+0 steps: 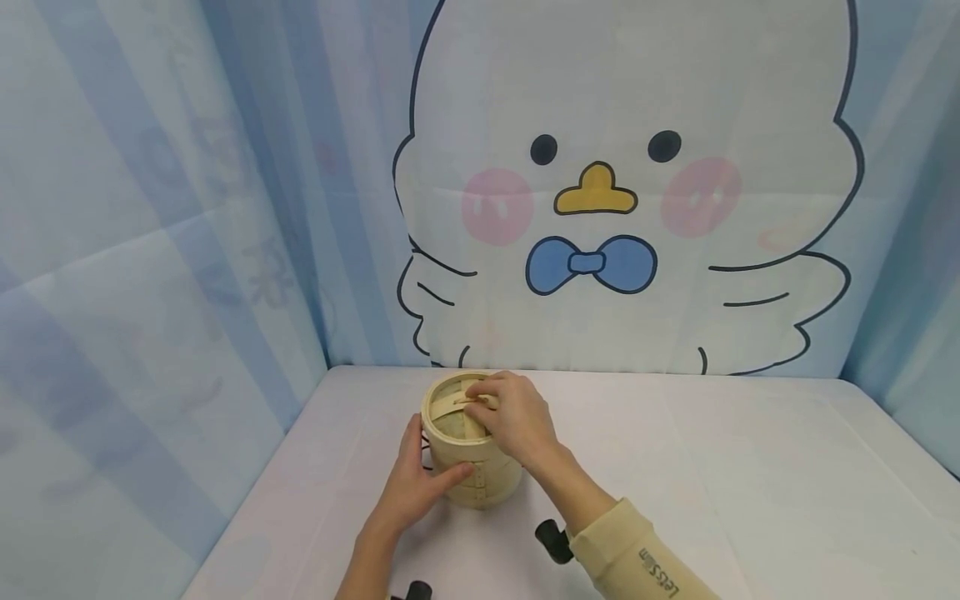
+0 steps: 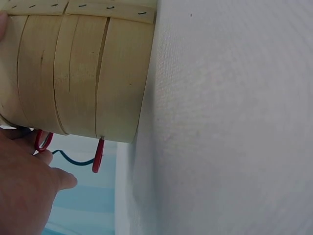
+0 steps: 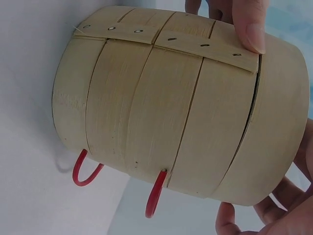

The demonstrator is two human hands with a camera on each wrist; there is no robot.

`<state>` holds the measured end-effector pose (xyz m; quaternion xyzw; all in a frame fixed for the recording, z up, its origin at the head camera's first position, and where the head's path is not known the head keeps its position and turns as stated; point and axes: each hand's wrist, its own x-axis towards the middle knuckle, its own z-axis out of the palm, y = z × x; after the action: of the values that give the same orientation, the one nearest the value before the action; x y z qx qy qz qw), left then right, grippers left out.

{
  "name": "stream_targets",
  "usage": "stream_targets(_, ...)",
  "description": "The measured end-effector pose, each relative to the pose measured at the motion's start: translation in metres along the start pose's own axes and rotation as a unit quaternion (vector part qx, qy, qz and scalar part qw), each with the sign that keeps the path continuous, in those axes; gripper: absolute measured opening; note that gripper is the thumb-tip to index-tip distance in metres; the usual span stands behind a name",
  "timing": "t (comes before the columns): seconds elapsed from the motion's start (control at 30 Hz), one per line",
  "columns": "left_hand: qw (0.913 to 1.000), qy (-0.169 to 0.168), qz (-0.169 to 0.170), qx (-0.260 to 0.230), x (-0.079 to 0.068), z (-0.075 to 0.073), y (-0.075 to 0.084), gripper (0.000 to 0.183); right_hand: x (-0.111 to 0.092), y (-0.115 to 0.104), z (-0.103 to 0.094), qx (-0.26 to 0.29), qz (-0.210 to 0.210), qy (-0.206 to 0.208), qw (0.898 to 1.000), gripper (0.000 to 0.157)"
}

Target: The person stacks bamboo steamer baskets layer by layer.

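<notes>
A round bamboo steamer [image 1: 491,479] stands upright on the table, with a woven lid [image 1: 453,425] on top. My left hand [image 1: 411,490] grips the steamer's side, thumb in front and the other fingers round the left side, partly hidden. Over the lid, my right hand [image 1: 517,418] pinches the strip handle [image 1: 448,407] between thumb and fingers. In the right wrist view, a thin dark seam runs between lid and body, and red loops [image 3: 155,195] stick out of the wall. The left wrist view shows a dark cord [image 2: 73,160] near another red loop [image 2: 98,155].
The white table [image 1: 712,483] spreads to the right of the steamer. A curtain with a cartoon bird [image 1: 600,333] hangs right behind the table's back edge, and blue-striped curtains [image 1: 150,292] hang on both sides. Black wrist-worn pieces [image 1: 553,542] show by the forearms.
</notes>
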<state>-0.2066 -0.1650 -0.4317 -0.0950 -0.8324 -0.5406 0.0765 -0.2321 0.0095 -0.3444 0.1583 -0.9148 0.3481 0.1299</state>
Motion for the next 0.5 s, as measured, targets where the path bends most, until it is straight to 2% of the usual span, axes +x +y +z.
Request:
stream_targets(0.23, 0.9999, -0.003, 0.000, -0.010, -0.0001, 0.0012, -0.0008, 0.104, -0.0010, 0.0004, -0.0004, -0.003, 0.004, 0.000, 1.000, 0.022)
stream_targets(0.5, 0.9994, -0.002, -0.029, -0.019, -0.0012, -0.0014, 0.0004, 0.117, -0.0016, 0.0020, -0.0022, 0.001, 0.001, -0.006, 1.000, 0.028)
